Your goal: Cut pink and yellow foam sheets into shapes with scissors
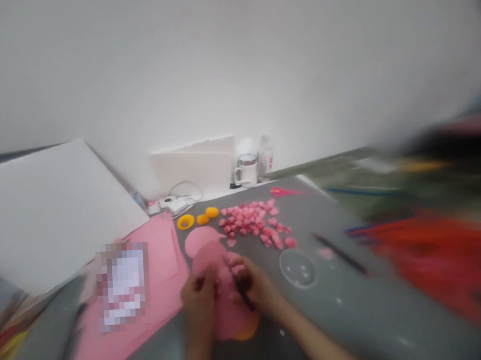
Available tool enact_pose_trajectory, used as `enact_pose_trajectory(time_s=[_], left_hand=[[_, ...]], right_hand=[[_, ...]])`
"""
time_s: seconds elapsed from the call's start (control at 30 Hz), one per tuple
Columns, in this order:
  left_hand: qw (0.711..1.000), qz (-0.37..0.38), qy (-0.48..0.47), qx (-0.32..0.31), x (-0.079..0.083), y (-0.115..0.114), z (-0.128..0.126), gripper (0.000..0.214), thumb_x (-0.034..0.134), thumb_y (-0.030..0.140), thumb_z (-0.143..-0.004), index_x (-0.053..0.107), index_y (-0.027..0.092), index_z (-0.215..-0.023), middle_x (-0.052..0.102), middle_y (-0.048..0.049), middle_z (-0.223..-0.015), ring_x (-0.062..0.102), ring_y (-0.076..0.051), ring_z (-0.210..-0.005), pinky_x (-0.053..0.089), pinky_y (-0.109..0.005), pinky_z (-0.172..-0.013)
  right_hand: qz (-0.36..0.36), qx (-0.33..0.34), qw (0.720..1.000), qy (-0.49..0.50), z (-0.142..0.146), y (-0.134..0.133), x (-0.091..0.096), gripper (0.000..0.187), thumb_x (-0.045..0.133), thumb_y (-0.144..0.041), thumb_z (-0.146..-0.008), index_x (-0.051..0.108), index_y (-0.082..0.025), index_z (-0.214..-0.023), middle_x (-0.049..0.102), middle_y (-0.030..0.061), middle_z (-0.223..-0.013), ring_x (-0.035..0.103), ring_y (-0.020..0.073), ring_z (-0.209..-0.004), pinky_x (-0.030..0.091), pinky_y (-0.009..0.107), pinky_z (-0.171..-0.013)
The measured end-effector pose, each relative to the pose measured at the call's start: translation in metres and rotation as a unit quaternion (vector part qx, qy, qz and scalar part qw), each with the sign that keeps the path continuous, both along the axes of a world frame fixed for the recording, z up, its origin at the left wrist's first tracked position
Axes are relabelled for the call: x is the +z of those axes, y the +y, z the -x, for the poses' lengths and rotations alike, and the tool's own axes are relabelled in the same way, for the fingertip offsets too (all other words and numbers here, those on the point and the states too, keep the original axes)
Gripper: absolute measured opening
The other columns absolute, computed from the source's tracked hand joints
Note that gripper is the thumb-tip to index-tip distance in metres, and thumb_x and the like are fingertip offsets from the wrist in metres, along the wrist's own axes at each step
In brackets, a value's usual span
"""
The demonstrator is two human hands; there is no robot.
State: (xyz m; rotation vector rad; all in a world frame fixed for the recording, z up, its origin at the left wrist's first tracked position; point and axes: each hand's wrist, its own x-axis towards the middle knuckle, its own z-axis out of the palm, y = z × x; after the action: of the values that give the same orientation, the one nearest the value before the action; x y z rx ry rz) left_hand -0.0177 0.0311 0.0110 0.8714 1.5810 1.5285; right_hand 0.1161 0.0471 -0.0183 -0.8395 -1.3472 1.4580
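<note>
Both my hands rest low in the middle of the grey table (352, 308), over a pink paper circle (227, 309). My right hand (256, 286) is closed round a dark pen-like tool (241, 288) whose tip meets the pink paper. My left hand (199, 300) is closed, pinching the paper's left edge. A second pink circle (201, 238) lies just beyond. An orange edge (248, 332) peeks out under the near rim of the paper. The picture is blurred by motion.
A heap of several small pink paper hearts (253, 222) lies beyond my hands, with orange rings (185, 221) to their left. A large pink sheet (157, 281), a white board (48, 211), a white mug (246, 171), a clear round lid (297, 268), a dark pen (341, 254) and red blurred material (438, 261) surround them.
</note>
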Motion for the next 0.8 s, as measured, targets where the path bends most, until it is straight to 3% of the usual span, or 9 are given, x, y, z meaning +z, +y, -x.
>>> enact_pose_trajectory(time_s=[0.2, 0.53, 0.8], left_hand=[[0.999, 0.01, 0.026, -0.032, -0.001, 0.0, -0.001, 0.035, 0.067, 0.044, -0.066, 0.05, 0.015, -0.055, 0.045, 0.0047, -0.045, 0.042, -0.009, -0.044, 0.033, -0.02, -0.041], [0.999, 0.026, 0.008, -0.026, 0.007, -0.001, -0.004, 0.031, 0.068, 0.04, -0.064, 0.053, 0.014, -0.055, 0.05, 0.0031, -0.046, 0.044, -0.01, -0.044, 0.035, -0.02, -0.041], [0.996, 0.018, 0.045, -0.07, 0.019, -0.002, -0.012, 0.032, 0.065, 0.044, -0.064, 0.058, 0.014, -0.056, 0.056, -0.0003, -0.049, 0.052, -0.013, -0.049, 0.039, -0.022, -0.044]], right_hand=[[-0.004, 0.005, 0.998, 0.055, 0.0, 0.004, 0.002, 0.067, 0.083, -0.04, -0.051, 0.048, -0.023, -0.106, 0.055, -0.004, -0.068, 0.049, 0.0114, -0.058, 0.039, 0.021, -0.052], [0.022, -0.016, 0.999, 0.037, 0.006, -0.004, 0.01, 0.04, 0.071, -0.051, -0.064, 0.054, -0.021, -0.085, 0.049, -0.0044, -0.059, 0.046, 0.0118, -0.054, 0.038, 0.021, -0.049], [0.015, -0.014, 0.996, 0.088, 0.011, -0.002, 0.026, 0.052, 0.077, -0.057, -0.05, 0.051, -0.021, -0.078, 0.053, -0.0032, -0.061, 0.048, 0.0125, -0.054, 0.04, 0.023, -0.051]])
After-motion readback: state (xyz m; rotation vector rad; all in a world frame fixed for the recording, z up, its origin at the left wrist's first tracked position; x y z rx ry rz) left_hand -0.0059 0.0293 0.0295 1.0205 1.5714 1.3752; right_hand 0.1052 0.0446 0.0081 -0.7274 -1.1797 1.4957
